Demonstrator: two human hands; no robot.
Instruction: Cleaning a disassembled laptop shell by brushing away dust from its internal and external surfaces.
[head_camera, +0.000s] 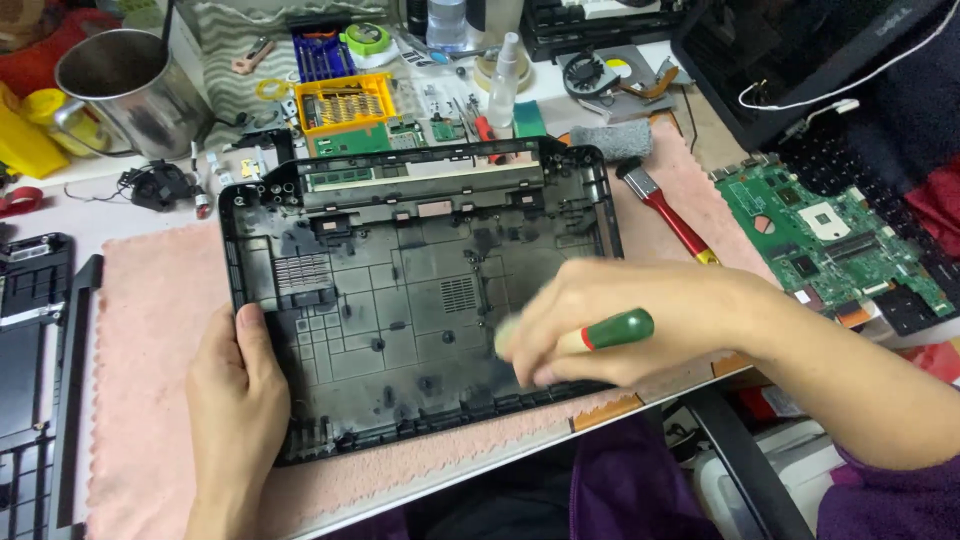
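An empty black plastic laptop bottom case (400, 290) lies open side up on a pink cloth (150, 340) that covers the tabletop (90, 215). Its long axis runs left to right, slightly turned, with the hinge edge away from the person. Inside it show only moulded ribs, vent grilles and screw posts; a green memory module sits in a slot along its far edge.

The left hand (235, 395) comes in from below, palm down, with the thumb hooked over the case's left near rim and the fingers on the cloth outside it, gripping that edge. The right hand (625, 320) reaches in from the right, the forearm crossing the near right corner, and is closed around a small brush with a green handle (615, 330). The handle points right and slightly up, with a red band near the fingers; the pale bristle end is blurred just over the case floor at its near right part.

Behind the case, a yellow tray (345, 103) holds rows of screwdriver bits, and a blue holder (322, 55) beside it holds more bits. A steel mug (125, 85) stands at far left; what is in it cannot be told. A red-handled brush (672, 215) lies on the cloth to the right of the case, pointing away and left. A green motherboard (830, 240) rests further right, and a small spray bottle (503, 80) stands behind the case.
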